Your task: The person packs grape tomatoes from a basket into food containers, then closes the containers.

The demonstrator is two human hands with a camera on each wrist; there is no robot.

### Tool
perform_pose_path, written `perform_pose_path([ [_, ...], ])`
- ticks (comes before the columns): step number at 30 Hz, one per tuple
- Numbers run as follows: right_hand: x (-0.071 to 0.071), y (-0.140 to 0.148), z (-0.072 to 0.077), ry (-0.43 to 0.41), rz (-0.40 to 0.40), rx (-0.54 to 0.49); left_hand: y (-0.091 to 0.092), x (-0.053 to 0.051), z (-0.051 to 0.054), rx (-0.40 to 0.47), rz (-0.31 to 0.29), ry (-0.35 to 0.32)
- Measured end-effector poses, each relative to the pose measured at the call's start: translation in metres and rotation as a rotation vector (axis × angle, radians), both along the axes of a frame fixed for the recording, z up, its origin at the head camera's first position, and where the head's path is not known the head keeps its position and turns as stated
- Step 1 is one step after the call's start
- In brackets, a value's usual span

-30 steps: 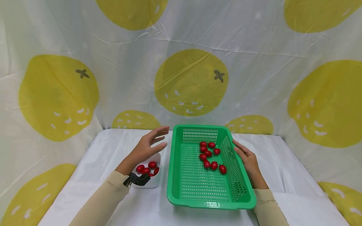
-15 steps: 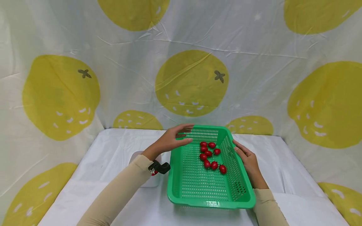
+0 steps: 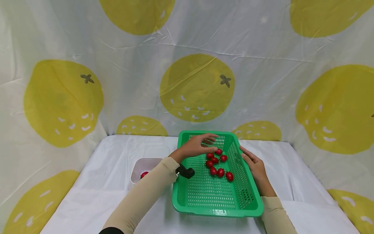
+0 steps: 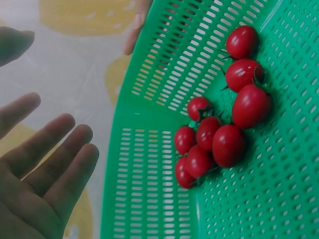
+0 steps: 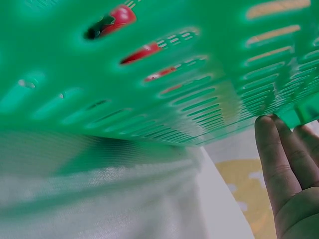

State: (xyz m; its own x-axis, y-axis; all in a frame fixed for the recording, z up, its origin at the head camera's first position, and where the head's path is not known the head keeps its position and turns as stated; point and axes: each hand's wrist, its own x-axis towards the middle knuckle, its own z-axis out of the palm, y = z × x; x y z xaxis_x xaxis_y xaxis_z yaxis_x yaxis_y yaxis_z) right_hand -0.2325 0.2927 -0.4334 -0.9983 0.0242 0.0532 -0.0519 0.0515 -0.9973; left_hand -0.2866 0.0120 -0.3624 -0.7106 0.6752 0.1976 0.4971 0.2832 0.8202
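Observation:
The left hand (image 3: 195, 146) is over the far part of the green basket (image 3: 219, 212), its fingers apart and holding nothing. Several small red tomatoes (image 3: 220, 172) lie in the basket, nearer its right wall; the left wrist view shows the tomatoes (image 4: 229, 145) clustered beside the spread left hand (image 4: 40, 179). The right hand (image 3: 258, 170) touches the outside of the basket's right rim. In the right wrist view, straight fingers (image 5: 279, 164) of that hand reach the underside of the green rim.
A white container (image 3: 135, 172) stands left of the basket, partly covered by the left forearm; a red tomato (image 3: 144, 174) shows inside. Both stand on a white cloth (image 3: 108, 162). Behind hangs a white curtain (image 3: 131, 81) with yellow fruit prints.
The left hand has moved right, from above the white container to over the basket's far part. The right hand and the basket have stayed nearly in place.

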Motion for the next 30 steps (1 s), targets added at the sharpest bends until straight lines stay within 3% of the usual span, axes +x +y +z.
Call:
perform_pose_path([
  [8, -0.002, -0.001, -0.002, 0.021, -0.002, 0.015, 0.024, -0.005, -0.019, 0.011, 0.044, -0.057],
  [14, -0.001, 0.0, -0.001, 0.009, -0.014, 0.02, 0.036, -0.002, -0.022, -0.015, 0.016, -0.064],
  [23, 0.0, 0.001, -0.002, 0.001, -0.017, 0.038, 0.041, -0.004, -0.03, -0.019, 0.004, -0.069],
  [30, 0.0, 0.002, -0.003, 0.01, -0.012, 0.008, 0.036, -0.009, -0.036, -0.038, 0.049, -0.061],
])
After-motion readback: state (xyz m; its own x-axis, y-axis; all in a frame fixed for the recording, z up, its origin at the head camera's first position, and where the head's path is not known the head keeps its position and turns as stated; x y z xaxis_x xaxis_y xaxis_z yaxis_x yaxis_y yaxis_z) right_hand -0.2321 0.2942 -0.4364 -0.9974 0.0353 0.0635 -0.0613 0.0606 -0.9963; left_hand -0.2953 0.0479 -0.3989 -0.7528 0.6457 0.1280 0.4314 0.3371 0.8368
